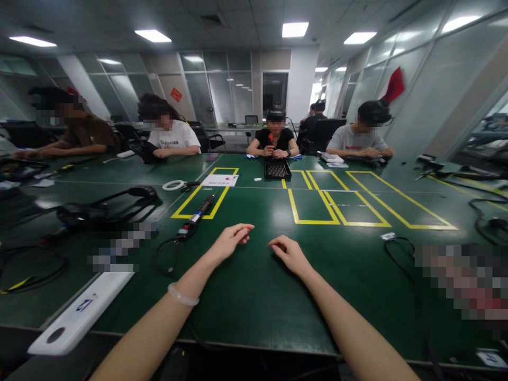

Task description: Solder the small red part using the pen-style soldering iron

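Right there on the green table [254, 301], an electric screwdriver [196, 216] lay slantwise across the near end of a yellow taped frame [219, 203], its cable [156, 252] looping down beside it. And the hands! Just to the right of the screwdriver came the left hand [233, 239], fingers bent and close together, a speck of red at the tips; whether they gripped anything, I couldn't tell. Farther right of the screwdriver, the right hand [291, 254] hung apart from its partner, fingers curled in, their hidden undersides keeping me from telling if they pinched something. A white card [219, 180] lay just beyond the screwdriver; nearer the wearer and to its left, a long white panel [81, 315]. Beyond it to the right, a co-worker [281, 143] held up something red behind a black tray [277, 170]!
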The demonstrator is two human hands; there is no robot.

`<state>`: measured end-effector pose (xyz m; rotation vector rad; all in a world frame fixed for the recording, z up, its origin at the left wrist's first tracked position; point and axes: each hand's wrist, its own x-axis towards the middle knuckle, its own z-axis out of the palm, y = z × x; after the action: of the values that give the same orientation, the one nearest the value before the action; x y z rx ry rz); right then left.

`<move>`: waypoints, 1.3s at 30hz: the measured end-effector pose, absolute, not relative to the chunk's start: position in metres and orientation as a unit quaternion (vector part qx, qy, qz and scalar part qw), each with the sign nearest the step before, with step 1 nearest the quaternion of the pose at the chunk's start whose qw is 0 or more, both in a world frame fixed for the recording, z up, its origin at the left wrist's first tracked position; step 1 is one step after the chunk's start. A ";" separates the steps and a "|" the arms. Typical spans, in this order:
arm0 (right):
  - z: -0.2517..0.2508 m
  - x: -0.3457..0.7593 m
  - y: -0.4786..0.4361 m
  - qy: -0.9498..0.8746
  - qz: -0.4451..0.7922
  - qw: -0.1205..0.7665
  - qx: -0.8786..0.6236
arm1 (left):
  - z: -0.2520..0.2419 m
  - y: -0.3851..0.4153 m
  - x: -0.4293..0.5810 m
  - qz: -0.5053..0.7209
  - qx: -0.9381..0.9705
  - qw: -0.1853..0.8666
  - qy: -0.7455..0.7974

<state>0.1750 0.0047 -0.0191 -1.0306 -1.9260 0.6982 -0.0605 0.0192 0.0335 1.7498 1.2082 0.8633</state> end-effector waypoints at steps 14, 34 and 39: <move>-0.013 0.166 -0.002 -0.739 0.434 0.394 -0.332 | 0.012 -0.001 -0.027 0.311 0.696 0.529 0.374; -0.020 0.168 0.004 -0.694 0.436 0.449 -0.356 | 0.018 -0.011 -0.022 0.302 0.790 0.308 0.435; -0.016 0.168 0.002 -0.734 0.380 0.421 -0.373 | 0.019 -0.010 -0.026 0.282 0.797 0.305 0.438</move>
<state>0.1676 0.0020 -0.0156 -0.9345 -1.8388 0.9531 -0.0256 -0.0096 0.0194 2.1114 1.1606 0.7473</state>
